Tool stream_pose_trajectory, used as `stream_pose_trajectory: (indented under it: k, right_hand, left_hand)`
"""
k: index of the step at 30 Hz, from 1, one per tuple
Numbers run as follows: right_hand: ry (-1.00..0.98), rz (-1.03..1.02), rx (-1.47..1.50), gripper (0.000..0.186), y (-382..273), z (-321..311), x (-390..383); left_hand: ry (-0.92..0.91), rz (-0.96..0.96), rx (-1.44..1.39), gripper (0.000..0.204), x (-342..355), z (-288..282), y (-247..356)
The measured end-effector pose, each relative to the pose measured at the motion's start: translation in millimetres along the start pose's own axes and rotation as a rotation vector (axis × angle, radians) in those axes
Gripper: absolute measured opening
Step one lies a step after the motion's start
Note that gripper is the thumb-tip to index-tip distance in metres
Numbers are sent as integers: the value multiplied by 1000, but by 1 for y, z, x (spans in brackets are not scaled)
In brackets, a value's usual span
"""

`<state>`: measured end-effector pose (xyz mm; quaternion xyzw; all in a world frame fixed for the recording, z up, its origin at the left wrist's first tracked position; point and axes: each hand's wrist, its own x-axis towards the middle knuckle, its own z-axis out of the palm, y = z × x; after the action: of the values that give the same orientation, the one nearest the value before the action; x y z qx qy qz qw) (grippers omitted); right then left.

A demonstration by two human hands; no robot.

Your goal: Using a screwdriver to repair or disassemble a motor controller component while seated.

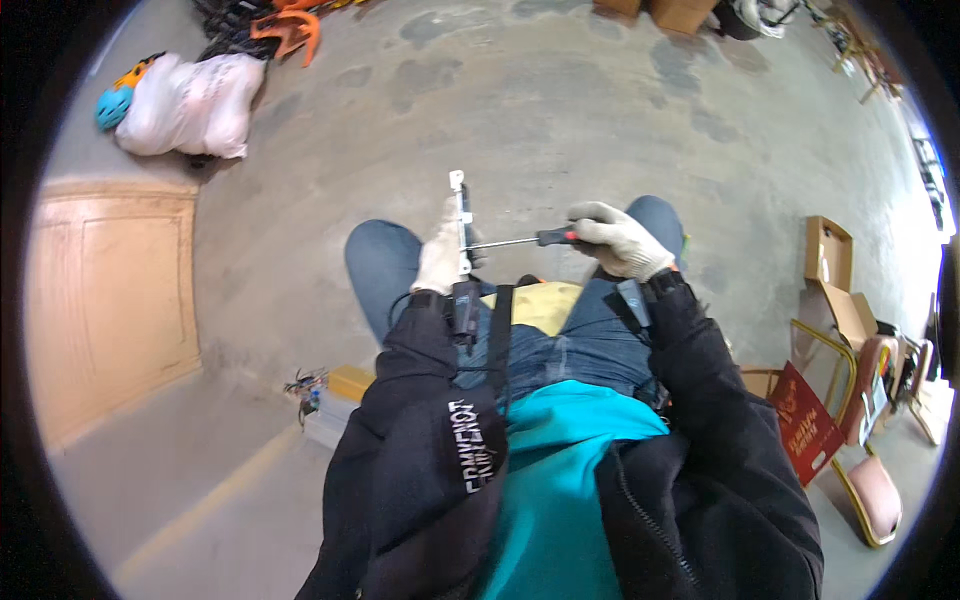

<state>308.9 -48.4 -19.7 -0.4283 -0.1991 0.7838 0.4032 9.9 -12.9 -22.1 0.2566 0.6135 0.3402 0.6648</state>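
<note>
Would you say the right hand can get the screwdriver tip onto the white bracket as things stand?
Probably yes. The right hand holds the screwdriver level, and its tip already meets the white bracket, which the left hand holds upright above the knees; nothing lies between.

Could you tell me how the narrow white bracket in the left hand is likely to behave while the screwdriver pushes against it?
The white bracket looks thin and straight, so it is probably stiff and light. Only its lower part sits in the gloved left hand, so the free top may twist when the screwdriver, held by the right hand, presses sideways. The gloves probably limit slipping.
</note>
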Motion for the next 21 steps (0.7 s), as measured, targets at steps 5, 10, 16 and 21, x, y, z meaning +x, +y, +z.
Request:
stream_pose_trajectory:
  k: [5, 10, 16, 21]
  right_hand:
    - [67, 141, -92, 35, -6, 10, 2]
    - [116, 127, -290, 35, -2, 8, 4]
    - [65, 14, -147, 40, 2, 15, 2]
    - [46, 185, -233, 40, -6, 7, 8]
  left_hand:
    - [10, -31, -21, 62, 6, -4, -5]
    - [-4, 18, 34, 63, 9, -8, -7]
    - [-12, 2, 3, 62, 9, -10, -4]
    - [-14, -13, -20, 64, 15, -12, -9]
